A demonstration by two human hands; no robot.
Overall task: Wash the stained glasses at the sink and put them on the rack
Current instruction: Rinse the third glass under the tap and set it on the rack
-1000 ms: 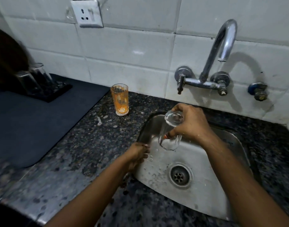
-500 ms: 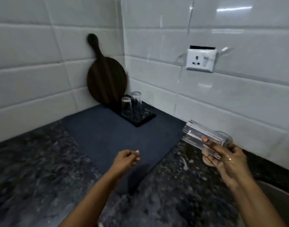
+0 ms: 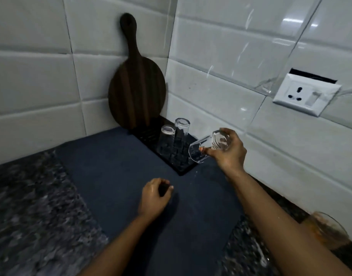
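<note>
Gripping a clear washed glass (image 3: pixel 206 148) near its base, the right hand (image 3: pixel 229 154) had fingers and thumb curled round it, with the glass tipped so its open mouth pointed down and to the left, toward the near right corner of the black rack (image 3: pixel 183 166). It hung just above that corner, not yet resting on it as far as the view showed. Two clean glasses (image 3: pixel 175 140) already stood upside down on the rack, side by side and just to the left of the held one. The left hand (image 3: pixel 155 196) hovered nearer over the dark mat (image 3: pixel 115 176), fingers loosely curled and holding nothing. Behind the rack a round wooden board (image 3: pixel 136 88) leaned in the corner of the tiled wall, and a white socket (image 3: pixel 304 96) sat on the wall to the right. At the near right edge a stained glass (image 3: pixel 326 228), smeared orange, waited on the speckled counter (image 3: pixel 31 206), so the task seemed partly done. From here, the risk looked to be the rim clipping the standing glasses if it swung left while turning over, knocking them down. The wet glass could also slip in the fingers, or land half off the rack's corner and topple onto the mat.
</note>
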